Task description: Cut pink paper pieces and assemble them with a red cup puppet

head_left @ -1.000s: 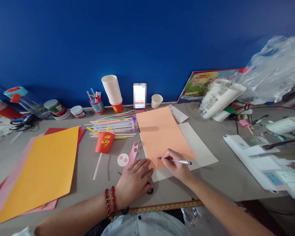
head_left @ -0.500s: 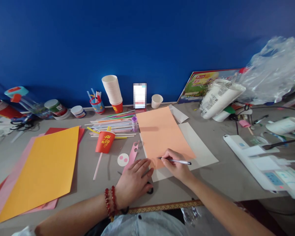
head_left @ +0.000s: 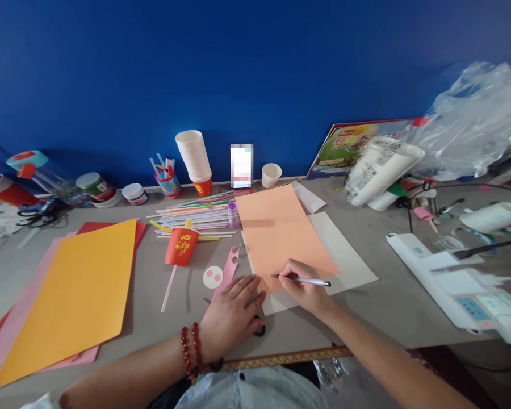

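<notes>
My right hand [head_left: 304, 291] pinches a pen [head_left: 310, 280], its tip on the lower left part of a light orange sheet of paper [head_left: 279, 233]. A small curved outline is drawn there, beside my left fingertips. My left hand [head_left: 231, 309] lies flat, fingers stretched out, at the sheet's lower left corner. Beneath that palm a black loop [head_left: 260, 328] pokes out; the rest is hidden. Just beyond the left fingers lie a pink paper strip [head_left: 229, 270] with notches and a white disc [head_left: 213, 277] bearing two pink ovals. Under the orange sheet is a white sheet [head_left: 351, 270].
A red paper cup [head_left: 181, 247] with straws lies left of centre, before a pile of straws [head_left: 196, 217] and a purple glue stick [head_left: 232, 216]. Yellow paper [head_left: 76, 295] covers the left. Stacked cups [head_left: 193, 156] stand behind; a power strip [head_left: 434, 284] lies right.
The pen tip and my right hand have shifted very slightly left over the orange sheet. My left hand stays in place.
</notes>
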Available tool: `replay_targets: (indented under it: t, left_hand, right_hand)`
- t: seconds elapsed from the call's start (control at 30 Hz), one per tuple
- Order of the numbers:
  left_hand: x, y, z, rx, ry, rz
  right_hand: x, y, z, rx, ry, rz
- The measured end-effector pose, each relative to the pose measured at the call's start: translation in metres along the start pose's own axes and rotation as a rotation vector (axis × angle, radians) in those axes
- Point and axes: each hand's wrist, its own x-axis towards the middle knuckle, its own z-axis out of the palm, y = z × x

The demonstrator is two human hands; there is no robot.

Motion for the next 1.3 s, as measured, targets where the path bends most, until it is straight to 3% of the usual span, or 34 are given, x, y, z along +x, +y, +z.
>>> replay_targets:
  t: [0.53,1.3]
  left_hand:
    - [-0.0013,-0.0015,0.0035,-0.002,-0.003,0.002]
    - [-0.0011,-0.0021,0.0025,-0.002,-0.021,0.004]
  right_hand:
    - [-0.0012,-0.0029,-0.0016,-0.023,0.001,-0.09]
    - [-0.0023,-0.0033,-0.0029,-0.012,0.006,-0.104]
